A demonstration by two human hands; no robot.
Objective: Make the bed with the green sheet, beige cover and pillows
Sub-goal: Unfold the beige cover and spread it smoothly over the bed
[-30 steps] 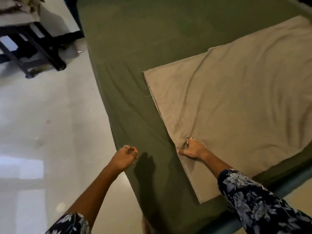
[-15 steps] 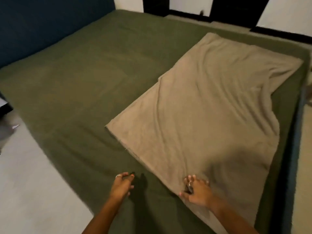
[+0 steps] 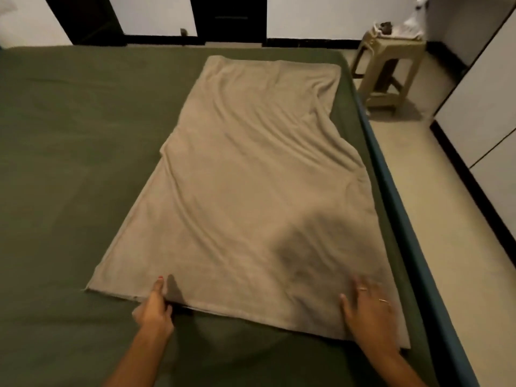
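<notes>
Hands (image 3: 155,308) (image 3: 368,311) on beige cover (image 3: 251,191)

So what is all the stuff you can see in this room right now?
green sheet: one, dark green, spread over the whole bed.
beige cover: one, beige, lying folded and wrinkled on the sheet, toward the bed's right side.
bed frame: one, blue edge showing along the right side.
stool: one, beige plastic, on the floor past the bed's far right corner, with white cloth-like things on top.
floor: pale, right of the bed.
pillows: none in view.
left hand: one, grips the cover's near edge.
right hand: one, with rings, lies flat on the cover near its right corner.
</notes>
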